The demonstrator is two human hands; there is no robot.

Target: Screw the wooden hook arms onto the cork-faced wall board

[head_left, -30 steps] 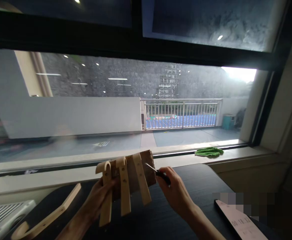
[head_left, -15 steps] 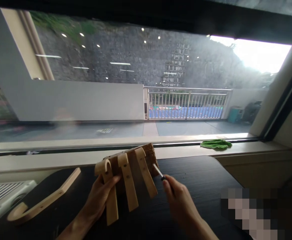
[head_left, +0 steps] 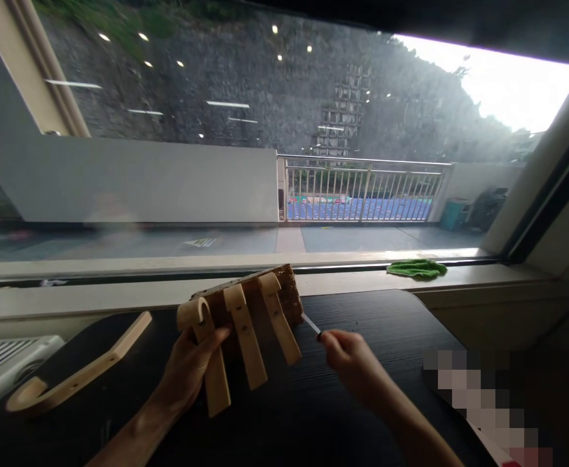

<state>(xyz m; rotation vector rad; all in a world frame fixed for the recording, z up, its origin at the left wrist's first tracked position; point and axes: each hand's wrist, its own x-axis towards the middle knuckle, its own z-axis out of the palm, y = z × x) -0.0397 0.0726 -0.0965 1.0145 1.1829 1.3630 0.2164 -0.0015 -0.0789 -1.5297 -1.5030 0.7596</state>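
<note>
My left hand (head_left: 191, 363) grips a brown, rough-edged block (head_left: 291, 292) by its left end, its thumb pressed over the leftmost of three pale bent wooden strips (head_left: 246, 344). The strips curl over the block's upper edge like hooks and hang down its front, with dark holes in them. My right hand (head_left: 345, 350) is closed round the handle of a slim metal-bladed tool (head_left: 312, 323); whether it is a knife or a screwdriver I cannot tell. Its tip is at the block's right end. Most of the handle is hidden in the fist.
A loose hooked wooden strip (head_left: 80, 383) lies on the left of the black table (head_left: 386, 324). A green cloth (head_left: 416, 268) rests on the window sill (head_left: 479, 275) behind. At the far left stands a white slatted unit (head_left: 16, 366). Another person's arm, pixelated, is at lower right.
The whole scene has shifted up in the view. The tool's tip has slid from the block's end face out to its right edge. My left hand keeps its hold.
</note>
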